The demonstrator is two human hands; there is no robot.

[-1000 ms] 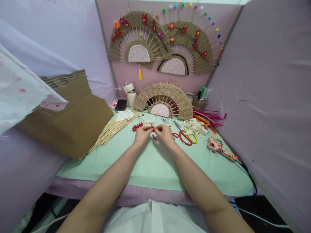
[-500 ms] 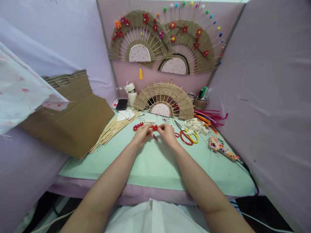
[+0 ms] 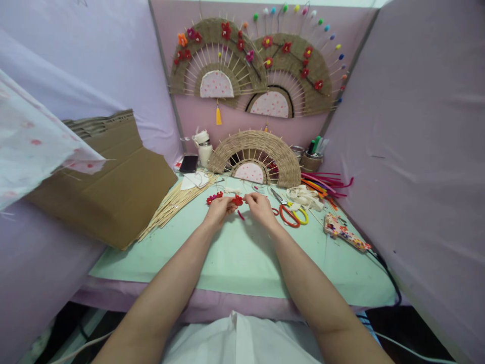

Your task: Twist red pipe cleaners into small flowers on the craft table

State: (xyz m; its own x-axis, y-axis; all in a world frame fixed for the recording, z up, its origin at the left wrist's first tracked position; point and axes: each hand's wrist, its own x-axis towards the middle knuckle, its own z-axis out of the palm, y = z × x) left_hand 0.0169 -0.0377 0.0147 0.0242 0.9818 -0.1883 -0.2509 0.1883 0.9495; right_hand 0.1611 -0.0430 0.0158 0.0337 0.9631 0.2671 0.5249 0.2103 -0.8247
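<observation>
Between finger and thumb, my left hand (image 3: 220,210) pinches a small red pipe-cleaner flower (image 3: 237,200). Just to its right is my right hand (image 3: 260,208), its thumb and fingertips pressed together near the petals; what they hold, if anything, is too small to make out. A short dark red pipe-cleaner piece (image 3: 241,216) lies on the table below the flower. Finished red and purple flowers (image 3: 214,197) rest beyond my left hand. Behind both hands a twine-wrapped fan (image 3: 261,139) with a dotted half-round centre leans upright.
Red-handled scissors (image 3: 290,216) and yellow-handled ones (image 3: 302,214) lie right of my hands, near a cream cord bundle (image 3: 305,196). A flowered glue gun (image 3: 344,232) with a black cable sits farther right. Thin sticks (image 3: 170,208) and cardboard (image 3: 113,187) occupy the left.
The red flower has shifted slightly left with my left hand. A small gap has opened between it and my right fingertips. The view has moved a little.
</observation>
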